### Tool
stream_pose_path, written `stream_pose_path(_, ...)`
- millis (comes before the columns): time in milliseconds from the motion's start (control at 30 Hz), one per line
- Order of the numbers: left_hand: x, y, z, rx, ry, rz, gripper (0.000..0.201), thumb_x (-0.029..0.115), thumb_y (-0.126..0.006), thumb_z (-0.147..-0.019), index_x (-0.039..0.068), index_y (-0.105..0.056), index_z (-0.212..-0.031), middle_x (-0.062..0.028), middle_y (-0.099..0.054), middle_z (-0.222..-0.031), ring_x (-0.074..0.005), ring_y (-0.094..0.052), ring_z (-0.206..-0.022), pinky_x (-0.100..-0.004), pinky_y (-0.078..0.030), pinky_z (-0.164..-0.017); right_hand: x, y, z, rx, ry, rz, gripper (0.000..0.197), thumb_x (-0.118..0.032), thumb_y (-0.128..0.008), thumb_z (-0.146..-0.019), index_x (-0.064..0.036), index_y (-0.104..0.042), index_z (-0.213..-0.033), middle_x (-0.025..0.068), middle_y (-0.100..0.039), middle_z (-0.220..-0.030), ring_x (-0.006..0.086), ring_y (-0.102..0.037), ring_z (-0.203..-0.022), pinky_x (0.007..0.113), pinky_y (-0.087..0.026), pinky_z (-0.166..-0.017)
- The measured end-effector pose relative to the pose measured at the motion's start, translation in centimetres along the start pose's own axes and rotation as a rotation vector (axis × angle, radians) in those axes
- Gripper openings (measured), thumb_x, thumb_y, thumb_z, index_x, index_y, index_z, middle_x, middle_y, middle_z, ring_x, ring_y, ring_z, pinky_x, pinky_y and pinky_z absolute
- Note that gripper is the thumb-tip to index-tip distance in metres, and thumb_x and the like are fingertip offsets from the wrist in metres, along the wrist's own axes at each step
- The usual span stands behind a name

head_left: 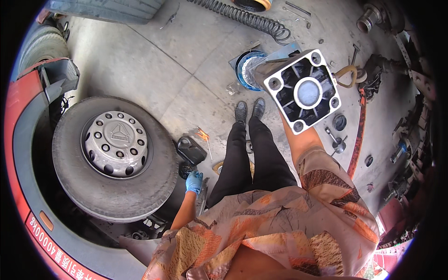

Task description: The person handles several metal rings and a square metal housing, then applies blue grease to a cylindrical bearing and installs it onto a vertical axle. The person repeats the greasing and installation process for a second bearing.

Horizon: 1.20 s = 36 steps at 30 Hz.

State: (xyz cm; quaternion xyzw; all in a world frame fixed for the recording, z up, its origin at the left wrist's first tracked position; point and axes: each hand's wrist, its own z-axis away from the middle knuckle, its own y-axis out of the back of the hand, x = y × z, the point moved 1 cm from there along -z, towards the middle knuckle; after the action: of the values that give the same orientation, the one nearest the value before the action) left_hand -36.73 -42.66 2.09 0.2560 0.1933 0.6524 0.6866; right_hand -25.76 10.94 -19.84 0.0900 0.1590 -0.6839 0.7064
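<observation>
My right arm is raised toward the camera and holds up a heavy metal part. The part has a square pale flange with a hole at each corner, dark ribs and a round grey centre. The hand itself is hidden behind it. My left hand, in a blue glove, is low beside the truck wheel. It rests on or by a small dark round object; whether it grips anything is unclear. A black canister lies just beyond it. My shoes stand on the concrete.
A red mudguard curves around the wheel on the left. A coiled black hose lies at the top. A blue round pan sits behind the held part. An orange hose and scattered tools lie on the right, near machine parts.
</observation>
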Motion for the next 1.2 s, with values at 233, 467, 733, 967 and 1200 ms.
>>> stream_pose_path(233,-0.5,2.9,-2.5,-0.028,0.067,0.218,0.034,0.03,-0.064,-0.087,0.006,-0.066,-0.111,-0.0146,-0.069,-0.104,-0.0272,-0.066,-0.095,-0.0356,-0.05,-0.085,-0.3,-0.6,0.4,-0.052,-0.007,-0.136,0.019,-0.014,-0.045,-0.096,-0.005,-0.058,-0.108,0.0079,-0.068,-0.086,0.0194,-0.067,-0.068,0.03,-0.056,-0.059)
stream_pose_path(467,3.8,14.6,-9.0,-0.041,-0.119,0.232,0.029,0.022,-0.065,-0.088,0.002,-0.067,-0.108,-0.0117,-0.071,-0.103,-0.0199,-0.066,-0.094,-0.0322,-0.049,-0.086,-5.3,-0.2,12.7,-0.143,0.129,-0.064,0.022,-0.017,-0.051,-0.094,-0.0058,-0.065,-0.106,0.0057,-0.07,-0.093,0.0167,-0.067,-0.078,0.028,-0.056,-0.075)
stream_pose_path(733,7.7,28.3,-25.8,-0.233,-0.246,0.252,0.021,0.019,-0.068,-0.088,0.003,-0.068,-0.102,-0.0042,-0.069,-0.09,-0.0113,-0.06,-0.079,-0.0265,-0.049,-0.074,1.5,8.5,27.1,0.26,0.214,-0.282,0.022,-0.024,-0.053,-0.095,-0.0066,-0.06,-0.105,0.0081,-0.069,-0.09,0.018,-0.068,-0.074,0.027,-0.053,-0.061)
stream_pose_path(967,13.6,41.4,-31.3,-0.21,-0.255,0.065,0.023,0.025,-0.065,-0.089,0.007,-0.065,-0.104,-0.0057,-0.07,-0.088,-0.0146,-0.065,-0.073,-0.0289,-0.048,-0.06,25.6,7.9,35.2,0.552,0.1,-0.567,0.027,-0.032,-0.05,-0.095,-0.0066,-0.06,-0.099,0.007,-0.066,-0.078,0.0188,-0.066,-0.066,0.029,-0.052,-0.055)
stream_pose_path(1200,19.3,42.5,-32.1,-0.261,-0.332,0.018,0.02,0.016,-0.067,-0.089,0.001,-0.064,-0.102,-0.0083,-0.068,-0.089,-0.0174,-0.065,-0.072,-0.0276,-0.053,-0.066,36.5,0.3,41.3,0.674,-0.043,-0.785,0.018,-0.023,-0.05,-0.093,-0.0102,-0.059,-0.085,0.006,-0.062,-0.068,0.0174,-0.06,-0.054,0.028,-0.048,-0.047)
